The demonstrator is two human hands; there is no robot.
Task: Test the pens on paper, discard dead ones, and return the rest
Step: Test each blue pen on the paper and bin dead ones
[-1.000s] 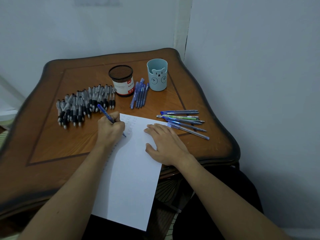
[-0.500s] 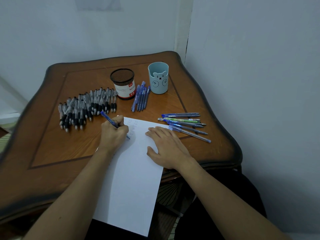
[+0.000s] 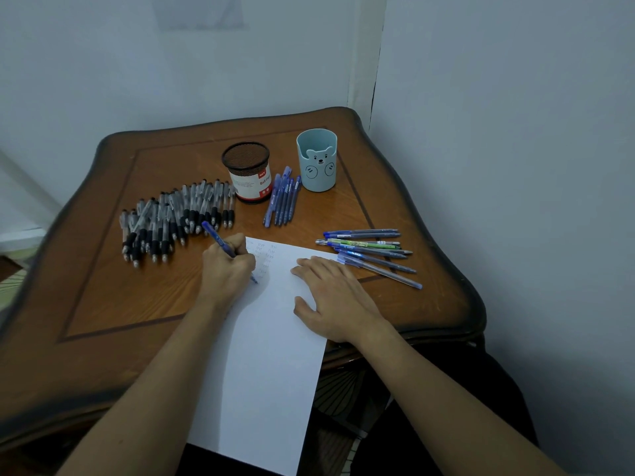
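My left hand (image 3: 226, 269) grips a blue pen (image 3: 214, 235) with its tip on the white paper (image 3: 268, 372), just below several small rows of test marks. My right hand (image 3: 335, 297) lies flat on the paper's right side, fingers straight, holding it down. A big heap of black-grip pens (image 3: 171, 218) lies at the left. Several blue pens (image 3: 283, 197) lie between a black mesh cup (image 3: 247, 173) and a light-blue bear cup (image 3: 316, 159). More blue pens and a green one (image 3: 367, 250) lie to the right of the paper.
The wooden table (image 3: 103, 286) stands in a corner, with walls close behind and on the right. The paper's near end hangs over the table's front edge. Both cups stand upright at the back of the table.
The view has shifted slightly, so the table sits lower in the frame. My left hand has crept a little down the paper with the pen. The right hand stays put.
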